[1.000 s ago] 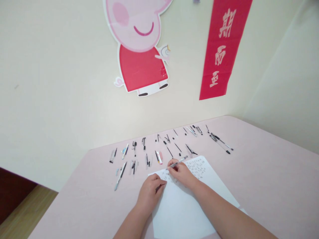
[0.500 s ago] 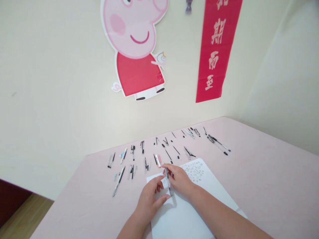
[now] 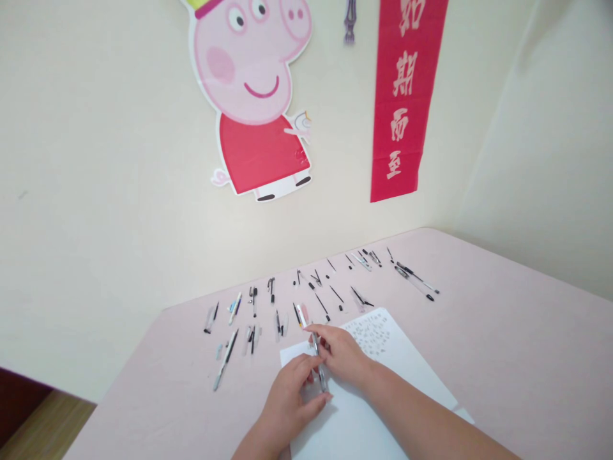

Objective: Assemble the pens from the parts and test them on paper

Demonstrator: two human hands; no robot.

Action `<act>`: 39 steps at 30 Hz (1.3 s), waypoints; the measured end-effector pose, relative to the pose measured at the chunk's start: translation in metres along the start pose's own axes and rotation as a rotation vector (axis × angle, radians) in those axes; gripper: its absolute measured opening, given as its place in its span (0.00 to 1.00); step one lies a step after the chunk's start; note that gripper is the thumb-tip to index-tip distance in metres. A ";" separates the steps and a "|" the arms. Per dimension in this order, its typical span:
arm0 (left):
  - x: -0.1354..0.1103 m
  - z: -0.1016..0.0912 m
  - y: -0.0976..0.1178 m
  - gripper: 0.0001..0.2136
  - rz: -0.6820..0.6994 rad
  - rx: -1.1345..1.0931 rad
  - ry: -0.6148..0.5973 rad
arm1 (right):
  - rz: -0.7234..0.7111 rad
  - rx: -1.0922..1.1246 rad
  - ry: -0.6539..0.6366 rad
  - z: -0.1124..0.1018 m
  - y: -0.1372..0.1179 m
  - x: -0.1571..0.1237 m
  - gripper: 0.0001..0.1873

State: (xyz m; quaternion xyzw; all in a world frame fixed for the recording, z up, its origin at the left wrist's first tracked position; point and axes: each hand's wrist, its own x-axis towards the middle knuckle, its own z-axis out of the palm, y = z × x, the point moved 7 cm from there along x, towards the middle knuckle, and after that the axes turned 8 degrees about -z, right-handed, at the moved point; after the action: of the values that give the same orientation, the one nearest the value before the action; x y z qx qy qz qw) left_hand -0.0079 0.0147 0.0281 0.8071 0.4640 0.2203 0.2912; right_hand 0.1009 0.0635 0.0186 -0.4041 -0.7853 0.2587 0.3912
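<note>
Head cam view here: a slim, see-through pen with a greyish tint is being handled by both hands, right above the top left part of a white sheet of paper. The pen is tilted, and its upper end is held by the right hand, fingers curled in pretty snugly, forefinger laid over the top end. The left hand is about half open, with the pen's lower end framed between thumb and fingers; whether it's actually gripped there can't be told.

Rows of small dark handwritten marks can be seen near the paper's top right, partly covered by the right hand. The sheet is laid on a pale pink tabletop, and loads of bits are spread beyond it: a long white-and-black pen off to the left, thin black refills in the middle, and two long clear pens with black ends side by side at the right. Up on the wall, a pink cartoon pig cutout in red and a red paper banner with white characters are displayed.
</note>
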 end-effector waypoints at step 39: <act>0.001 0.006 -0.018 0.37 -0.128 -0.088 -0.007 | 0.086 0.193 0.336 -0.038 0.006 0.009 0.05</act>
State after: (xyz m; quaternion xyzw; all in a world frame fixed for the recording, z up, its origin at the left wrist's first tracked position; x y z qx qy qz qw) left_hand -0.0148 0.0215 0.0121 0.7628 0.5035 0.2186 0.3418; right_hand 0.1312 0.0781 0.0392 -0.4355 -0.6625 0.2782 0.5422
